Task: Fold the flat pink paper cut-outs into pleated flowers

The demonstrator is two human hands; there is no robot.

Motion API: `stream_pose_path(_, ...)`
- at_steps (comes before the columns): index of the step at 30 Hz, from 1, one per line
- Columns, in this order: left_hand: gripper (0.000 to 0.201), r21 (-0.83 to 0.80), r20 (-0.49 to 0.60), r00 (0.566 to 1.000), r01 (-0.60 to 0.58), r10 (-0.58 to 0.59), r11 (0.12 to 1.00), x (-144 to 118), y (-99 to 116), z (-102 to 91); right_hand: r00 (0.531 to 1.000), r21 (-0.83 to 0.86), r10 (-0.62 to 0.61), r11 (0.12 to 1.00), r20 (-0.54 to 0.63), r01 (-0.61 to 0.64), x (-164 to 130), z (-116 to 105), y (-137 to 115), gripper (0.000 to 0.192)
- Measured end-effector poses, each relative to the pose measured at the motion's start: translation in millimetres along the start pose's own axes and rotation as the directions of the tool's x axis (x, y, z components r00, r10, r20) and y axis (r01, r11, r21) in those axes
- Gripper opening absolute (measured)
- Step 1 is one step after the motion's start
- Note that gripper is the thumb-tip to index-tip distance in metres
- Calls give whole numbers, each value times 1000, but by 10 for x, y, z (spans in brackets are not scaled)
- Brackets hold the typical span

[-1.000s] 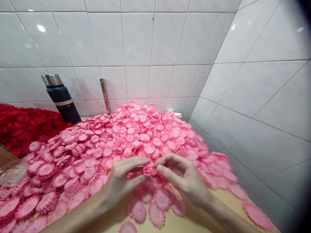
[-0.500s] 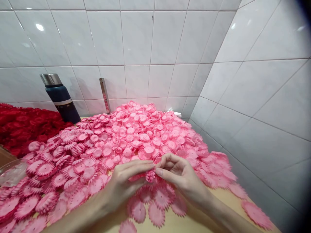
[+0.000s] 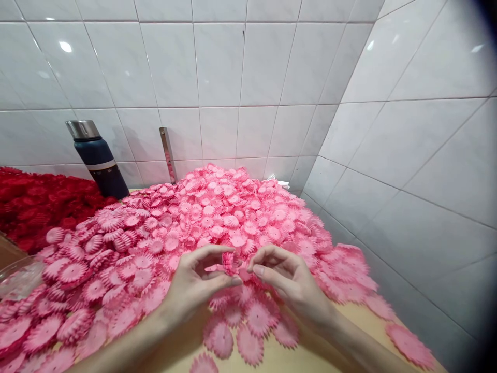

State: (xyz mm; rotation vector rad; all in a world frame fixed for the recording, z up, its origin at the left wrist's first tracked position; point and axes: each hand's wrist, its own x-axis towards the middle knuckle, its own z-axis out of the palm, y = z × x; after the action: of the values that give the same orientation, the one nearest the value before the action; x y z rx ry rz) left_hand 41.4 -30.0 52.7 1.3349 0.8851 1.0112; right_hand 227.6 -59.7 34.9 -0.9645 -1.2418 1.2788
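Pink flower piece point(image 3: 232, 262) — both hands' grip

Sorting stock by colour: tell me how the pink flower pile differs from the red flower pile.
The pink flower pile is pale pink, the red flower pile deep red. The pink pile fills the middle and heaps into the tiled corner; the red pile sits at the left edge, partly out of view. Both hands work at the pink pile; none touches the red pile. Both hold many fringed discs.

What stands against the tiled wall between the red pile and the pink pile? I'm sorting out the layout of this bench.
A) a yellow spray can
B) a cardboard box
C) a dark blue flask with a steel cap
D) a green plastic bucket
C: a dark blue flask with a steel cap stands at the wall, between the red pile and the pink pile.
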Motion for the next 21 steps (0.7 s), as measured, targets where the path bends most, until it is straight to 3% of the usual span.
stream_pose_path(5, 38, -63, 92, 994, 65, -59, 996, -17, 15, 23, 991, -116, -113, 986, 67, 120, -17, 38, -11, 21)
stream_pose_path(10, 42, -30, 154, 983, 102, -96, 994, -16, -15, 29, 995, -153, -97, 983, 35, 101, -22, 64, 14, 11)
stream_pose_path(21, 45, -1, 219, 969, 117, -114, 993, -5, -32, 19, 999, -195, -46, 980, -22, 41, -1, 44, 69, 12)
